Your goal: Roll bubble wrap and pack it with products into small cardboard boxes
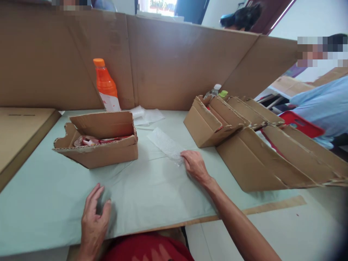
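A long strip of clear bubble wrap [165, 144] lies on the pale green cloth of the table [152, 195]. My right hand [195, 165] pinches its near right end between thumb and fingers. Near the front edge, to the left, my left hand [95, 214] rests with fingers and thumb apart and nothing in it. Beyond that hand stands an open cardboard box [114, 156], with red and white wrapped contents partly visible inside. More clear plastic pieces [148, 115] lie behind the strip.
An orange bottle [106, 85] stands against a tall cardboard partition [176, 65]. Several open cardboard boxes [261, 163] fill the right side. A large flat carton [21, 134] lies at far left. People are beyond the partition, one in a light blue top [323, 105] at right.
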The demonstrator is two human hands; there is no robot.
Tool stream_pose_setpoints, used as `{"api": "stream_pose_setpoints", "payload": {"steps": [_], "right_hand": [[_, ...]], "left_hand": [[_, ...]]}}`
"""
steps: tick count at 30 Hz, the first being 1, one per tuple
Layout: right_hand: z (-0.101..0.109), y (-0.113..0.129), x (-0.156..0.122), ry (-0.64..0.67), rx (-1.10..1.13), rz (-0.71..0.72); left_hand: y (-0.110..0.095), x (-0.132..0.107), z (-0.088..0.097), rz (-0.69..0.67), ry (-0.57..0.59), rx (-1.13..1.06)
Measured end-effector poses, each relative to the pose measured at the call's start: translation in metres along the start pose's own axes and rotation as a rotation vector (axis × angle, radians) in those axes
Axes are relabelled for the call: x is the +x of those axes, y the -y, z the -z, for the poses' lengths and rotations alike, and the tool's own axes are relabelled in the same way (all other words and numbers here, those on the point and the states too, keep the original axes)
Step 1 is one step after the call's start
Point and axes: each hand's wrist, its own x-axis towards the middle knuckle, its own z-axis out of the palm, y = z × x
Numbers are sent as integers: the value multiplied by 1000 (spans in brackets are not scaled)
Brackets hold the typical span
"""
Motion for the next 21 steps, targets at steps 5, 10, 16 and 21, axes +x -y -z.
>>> {"api": "stream_pose_setpoints", "payload": {"steps": [5,10,16,21], "right_hand": [[23,76,-15,13,269,128],[28,110,-24,119,426,122],[39,94,-52,191,403,112],[12,98,-66,230,184,192]], "left_hand": [[-25,-7,-18,-484,155,14],[-47,1,-39,-701,341,56],[-40,1,-40,-641,402,66],[-35,-8,-42,-614,396,30]]}}
